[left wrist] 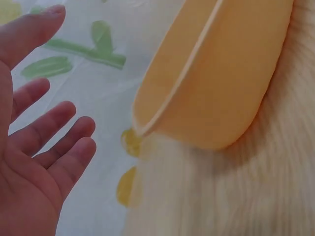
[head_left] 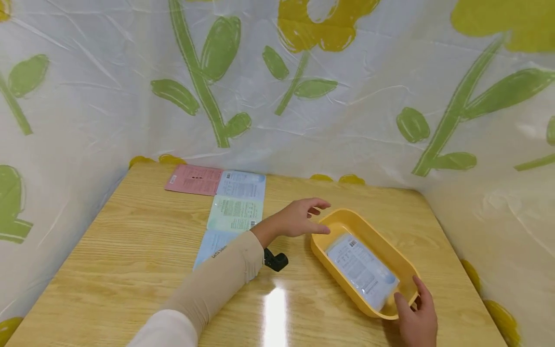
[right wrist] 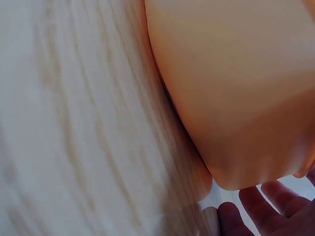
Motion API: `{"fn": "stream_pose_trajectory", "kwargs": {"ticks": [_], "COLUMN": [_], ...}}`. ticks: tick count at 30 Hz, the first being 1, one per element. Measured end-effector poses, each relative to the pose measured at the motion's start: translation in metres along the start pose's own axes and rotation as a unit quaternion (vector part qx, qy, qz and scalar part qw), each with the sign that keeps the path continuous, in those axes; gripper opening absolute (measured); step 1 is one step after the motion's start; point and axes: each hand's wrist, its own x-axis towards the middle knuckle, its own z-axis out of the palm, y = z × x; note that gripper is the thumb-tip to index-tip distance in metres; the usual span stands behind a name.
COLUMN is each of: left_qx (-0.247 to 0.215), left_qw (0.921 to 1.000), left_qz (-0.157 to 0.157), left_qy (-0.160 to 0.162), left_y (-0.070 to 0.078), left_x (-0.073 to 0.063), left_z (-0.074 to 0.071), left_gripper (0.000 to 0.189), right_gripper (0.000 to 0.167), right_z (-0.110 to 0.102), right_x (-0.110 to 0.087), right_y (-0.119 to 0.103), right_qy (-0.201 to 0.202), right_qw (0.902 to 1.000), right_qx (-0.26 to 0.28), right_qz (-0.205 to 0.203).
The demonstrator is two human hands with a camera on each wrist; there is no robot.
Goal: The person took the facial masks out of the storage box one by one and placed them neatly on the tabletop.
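A yellow plastic basin (head_left: 347, 286) stands at an angle on the right side of the wooden table. In it lies a flat pale-blue printed packet (head_left: 360, 267) with a barcode and a shiny surface. My left hand (head_left: 300, 218) hovers at the basin's far left end, its fingers spread and loosely bent; in the left wrist view a gap parts it from the rim. At the near right corner my right hand (head_left: 418, 318) grips the basin, thumb over the rim and fingers along the outer wall, as the right wrist view also shows fingers (right wrist: 256, 206) against it.
Left of the basin lie flat printed packets: a pink one (head_left: 195, 179), a blue one (head_left: 241, 184), a green one (head_left: 236, 212) and another blue one (head_left: 212, 243), partly behind my left sleeve. A black curved strap piece (head_left: 276, 261) juts from that wrist. A flower-print sheet (head_left: 347, 120) walls the table.
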Motion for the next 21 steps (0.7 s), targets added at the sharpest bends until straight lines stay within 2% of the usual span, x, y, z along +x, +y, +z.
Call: {"fn": "stream_pose_trajectory", "kwargs": {"ticks": [7, 11, 14, 17, 21], "left_qx": [0.066, 0.069, 0.095, 0.155, 0.239], "left_qw": [0.9967, 0.9950, 0.9921, 0.9831, 0.9638], "left_qz": [-0.019, -0.028, -0.025, -0.028, -0.049], "left_qy": [-0.045, -0.066, -0.078, -0.093, -0.108], "left_y": [0.009, 0.011, 0.012, 0.013, 0.016], "left_x": [0.011, 0.019, 0.026, 0.032, 0.037], "left_z": [0.036, 0.055, 0.066, 0.075, 0.085], "left_gripper": [0.076, 0.076, 0.075, 0.077, 0.081], "right_gripper": [0.069, 0.069, 0.069, 0.069, 0.069], "right_z": [0.000, -0.001, -0.001, -0.002, -0.003], "right_x": [0.002, -0.001, -0.002, -0.002, -0.002], "right_y": [-0.005, -0.004, -0.003, -0.003, -0.002], "right_qy": [-0.029, -0.029, -0.022, -0.019, -0.015], "right_qw": [0.9994, 0.9994, 0.9997, 0.9998, 0.9999], "right_qx": [-0.019, -0.017, -0.013, -0.006, -0.005], "right_qz": [0.001, 0.007, 0.007, 0.004, 0.003]}}
